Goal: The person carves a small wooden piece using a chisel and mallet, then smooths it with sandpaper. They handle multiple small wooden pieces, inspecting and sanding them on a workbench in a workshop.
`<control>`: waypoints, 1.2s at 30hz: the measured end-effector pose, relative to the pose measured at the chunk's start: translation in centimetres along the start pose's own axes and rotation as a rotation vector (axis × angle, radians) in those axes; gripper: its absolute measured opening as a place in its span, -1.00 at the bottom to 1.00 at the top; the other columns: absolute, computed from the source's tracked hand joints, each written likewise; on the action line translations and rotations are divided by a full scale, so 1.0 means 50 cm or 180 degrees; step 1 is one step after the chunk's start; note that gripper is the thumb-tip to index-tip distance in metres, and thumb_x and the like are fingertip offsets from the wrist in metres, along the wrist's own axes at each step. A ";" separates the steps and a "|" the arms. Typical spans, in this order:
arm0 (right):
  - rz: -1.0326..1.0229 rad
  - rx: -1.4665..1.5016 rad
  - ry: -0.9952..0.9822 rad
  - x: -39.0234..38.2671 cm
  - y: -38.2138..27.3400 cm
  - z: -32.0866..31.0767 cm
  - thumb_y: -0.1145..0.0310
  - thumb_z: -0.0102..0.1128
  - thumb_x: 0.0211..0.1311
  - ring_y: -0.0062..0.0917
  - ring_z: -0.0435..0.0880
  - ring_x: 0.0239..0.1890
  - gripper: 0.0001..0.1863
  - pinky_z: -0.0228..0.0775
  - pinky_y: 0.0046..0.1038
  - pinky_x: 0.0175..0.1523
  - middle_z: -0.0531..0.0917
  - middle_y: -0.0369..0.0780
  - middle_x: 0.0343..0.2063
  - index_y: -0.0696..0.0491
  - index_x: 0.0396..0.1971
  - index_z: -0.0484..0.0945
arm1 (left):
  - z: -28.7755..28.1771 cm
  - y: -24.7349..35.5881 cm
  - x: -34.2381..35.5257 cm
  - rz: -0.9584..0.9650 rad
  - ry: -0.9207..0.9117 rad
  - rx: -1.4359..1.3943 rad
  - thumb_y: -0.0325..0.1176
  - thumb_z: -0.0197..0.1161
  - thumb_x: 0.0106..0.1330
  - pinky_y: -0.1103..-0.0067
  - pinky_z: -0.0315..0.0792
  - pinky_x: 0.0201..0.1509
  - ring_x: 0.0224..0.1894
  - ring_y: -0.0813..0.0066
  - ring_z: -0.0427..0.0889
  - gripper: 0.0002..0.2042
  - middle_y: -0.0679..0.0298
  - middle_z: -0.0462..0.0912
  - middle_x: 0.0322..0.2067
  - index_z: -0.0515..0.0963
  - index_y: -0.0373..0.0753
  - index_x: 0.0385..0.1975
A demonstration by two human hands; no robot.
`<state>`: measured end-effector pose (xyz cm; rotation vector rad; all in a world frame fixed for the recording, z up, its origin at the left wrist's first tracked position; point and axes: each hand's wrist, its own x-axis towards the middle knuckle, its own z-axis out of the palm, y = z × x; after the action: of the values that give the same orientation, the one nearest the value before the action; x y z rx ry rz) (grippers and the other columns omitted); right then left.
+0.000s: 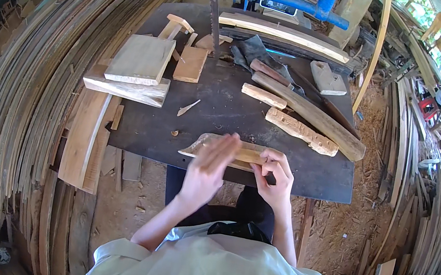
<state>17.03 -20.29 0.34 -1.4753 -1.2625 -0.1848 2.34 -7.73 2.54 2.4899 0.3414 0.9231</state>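
Apparently for reach by both hands, the shaped wooden piece [249,156] is positioned at the near edge of the dark surface [318,180], directly before the torso [215,271]. Its right end is pinched by the right hand [277,180], thumb and fingers nearly closed; steadying is the likely reason. The left hand [209,165] is blurred: its fingers are extended, not curled, over the left half of the wood. Whether the wood is touched or merely covered cannot be told; no grip is seen.

Just beyond, a small chip [174,133] and a pale splinter [188,108] are noted, lying loose. To the right, two rough-hewn lengths [301,132] are laid aslant beside a long bar [309,114], perhaps so that they are out of the working area. At left, a thick square block [139,57] appears to be rested on a pale plank [135,91]; a flat brown board [190,64] is placed just beside.

Farther back, a dark cloth [259,55] is left crumpled. At the far side, a long pale strip [284,36] is laid crosswise, with blue machinery [327,4] located beyond.
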 end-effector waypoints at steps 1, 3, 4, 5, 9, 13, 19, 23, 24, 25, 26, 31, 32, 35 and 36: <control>-0.0016 -0.0028 -0.0015 -0.002 0.002 -0.004 0.71 0.46 -0.06 -0.46 0.64 -0.28 -0.62 0.50 -0.48 -0.19 0.63 -0.13 -0.17 0.08 -0.54 0.35 | 0.016 0.013 -0.010 0.0099 0.0096 0.0057 -0.63 0.11 0.29 0.20 0.33 0.39 0.32 0.13 0.47 -0.55 0.07 0.51 0.25 0.50 -0.32 0.22; -0.0088 0.0032 -0.0019 0.000 0.007 -0.004 0.72 0.45 -0.07 -0.48 0.62 -0.31 -0.64 0.48 -0.50 -0.20 0.62 -0.14 -0.17 0.08 -0.51 0.38 | 0.019 0.015 -0.018 0.0052 0.0102 0.0039 -0.62 0.11 0.30 0.18 0.32 0.39 0.33 0.15 0.46 -0.55 0.14 0.51 0.26 0.49 -0.29 0.23; 0.0046 0.0152 -0.0069 0.003 0.005 -0.006 0.72 0.45 -0.07 -0.49 0.62 -0.32 -0.65 0.48 -0.50 -0.20 0.62 -0.14 -0.18 0.08 -0.50 0.40 | 0.020 0.006 -0.019 0.0105 0.0103 0.0011 -0.61 0.10 0.30 0.19 0.32 0.39 0.33 0.17 0.45 -0.55 0.16 0.51 0.26 0.48 -0.29 0.23; 0.0180 0.0271 -0.0117 0.007 0.001 -0.010 0.72 0.44 -0.07 -0.50 0.61 -0.33 -0.66 0.48 -0.50 -0.20 0.61 -0.15 -0.18 0.08 -0.48 0.42 | 0.021 0.002 -0.016 0.0122 0.0091 0.0042 -0.61 0.09 0.31 0.19 0.32 0.39 0.34 0.18 0.45 -0.55 0.16 0.51 0.26 0.49 -0.28 0.23; 0.0490 0.0336 -0.0212 0.005 0.004 -0.017 0.67 0.47 -0.09 -0.47 0.59 -0.23 -0.66 0.46 -0.47 -0.15 0.59 -0.15 -0.14 0.08 -0.30 0.56 | 0.024 -0.009 -0.012 0.0201 0.0063 0.0071 -0.59 0.08 0.34 0.20 0.33 0.38 0.35 0.21 0.45 -0.56 0.19 0.51 0.27 0.49 -0.26 0.23; 0.0418 -0.0361 -0.0122 0.029 -0.020 -0.015 0.57 0.54 -0.14 -0.39 0.56 -0.13 -0.55 0.42 -0.39 -0.06 0.61 -0.18 -0.16 0.07 -0.14 0.67 | 0.023 -0.011 -0.024 0.0222 0.0097 0.0053 -0.59 0.10 0.33 0.21 0.33 0.38 0.34 0.21 0.46 -0.55 0.20 0.51 0.27 0.48 -0.24 0.24; 0.0337 -0.0282 -0.0163 0.010 0.006 -0.013 0.45 0.61 -0.22 -0.40 0.52 -0.20 -0.56 0.38 -0.40 -0.10 0.64 -0.27 -0.25 0.10 -0.20 0.73 | 0.035 -0.010 -0.011 0.0236 0.0161 0.0181 -0.62 0.13 0.23 0.26 0.32 0.41 0.35 0.24 0.44 -0.46 0.18 0.49 0.28 0.44 -0.25 0.28; 0.0365 -0.0221 -0.0226 0.017 0.003 -0.015 0.48 0.59 -0.21 -0.42 0.50 -0.24 -0.58 0.36 -0.42 -0.12 0.65 -0.27 -0.26 0.11 -0.21 0.74 | 0.056 0.012 0.020 0.0376 0.0120 -0.0054 -0.58 0.15 0.25 0.25 0.34 0.38 0.28 0.22 0.51 -0.51 0.19 0.54 0.23 0.47 -0.26 0.24; 0.0376 -0.0198 -0.0218 0.017 0.004 -0.014 0.49 0.58 -0.20 -0.42 0.50 -0.24 -0.59 0.37 -0.43 -0.12 0.65 -0.27 -0.26 0.11 -0.21 0.74 | 0.060 0.015 0.023 0.0316 0.0185 -0.0106 -0.57 0.15 0.28 0.25 0.35 0.36 0.26 0.20 0.52 -0.54 0.18 0.56 0.21 0.49 -0.26 0.23; 0.0391 -0.0171 -0.0202 0.017 0.006 -0.013 0.49 0.58 -0.20 -0.42 0.51 -0.24 -0.59 0.37 -0.43 -0.12 0.65 -0.26 -0.27 0.12 -0.22 0.74 | 0.062 0.015 0.025 0.0260 0.0242 -0.0154 -0.56 0.15 0.30 0.24 0.36 0.34 0.24 0.19 0.53 -0.57 0.18 0.57 0.19 0.50 -0.25 0.21; 0.0363 -0.0155 -0.0202 0.018 0.009 -0.014 0.50 0.58 -0.21 -0.42 0.51 -0.24 -0.59 0.37 -0.44 -0.13 0.65 -0.26 -0.27 0.12 -0.21 0.74 | 0.065 0.015 0.026 0.0203 0.0299 -0.0201 -0.54 0.15 0.33 0.24 0.37 0.32 0.23 0.17 0.55 -0.59 0.18 0.59 0.17 0.52 -0.24 0.19; 0.0355 -0.0129 -0.0229 0.021 0.018 -0.017 0.51 0.56 -0.18 -0.36 0.54 -0.21 -0.57 0.44 -0.39 -0.11 0.66 -0.26 -0.27 0.08 -0.17 0.74 | 0.078 0.014 0.033 0.0187 0.0441 -0.0250 -0.52 0.16 0.36 0.26 0.38 0.30 0.20 0.20 0.57 -0.63 0.20 0.61 0.14 0.54 -0.22 0.17; 0.0350 -0.0149 -0.0239 0.021 0.017 -0.018 0.51 0.55 -0.18 -0.35 0.54 -0.21 -0.57 0.44 -0.39 -0.11 0.66 -0.25 -0.27 0.08 -0.17 0.74 | 0.076 0.012 0.034 0.0190 0.0403 -0.0277 -0.52 0.16 0.36 0.26 0.38 0.30 0.20 0.20 0.57 -0.63 0.20 0.61 0.15 0.54 -0.22 0.17; 0.0321 -0.0149 -0.0263 0.019 0.015 -0.020 0.52 0.55 -0.16 -0.37 0.54 -0.20 -0.58 0.43 -0.40 -0.10 0.65 -0.24 -0.25 0.08 -0.17 0.74 | 0.059 0.013 0.033 0.0261 0.0286 -0.0263 -0.52 0.16 0.36 0.24 0.37 0.31 0.21 0.19 0.56 -0.63 0.20 0.60 0.16 0.53 -0.22 0.18; 0.0301 -0.0121 -0.0274 0.020 0.014 -0.022 0.53 0.54 -0.15 -0.39 0.53 -0.21 -0.60 0.41 -0.41 -0.09 0.65 -0.25 -0.25 0.09 -0.17 0.74 | 0.051 0.012 0.031 0.0295 0.0246 -0.0241 -0.52 0.16 0.36 0.23 0.37 0.32 0.22 0.18 0.56 -0.62 0.20 0.59 0.17 0.53 -0.22 0.18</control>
<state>18.54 -20.45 0.97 -1.5865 -1.2606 -0.0834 5.24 -8.52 1.99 2.4227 0.2134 1.0517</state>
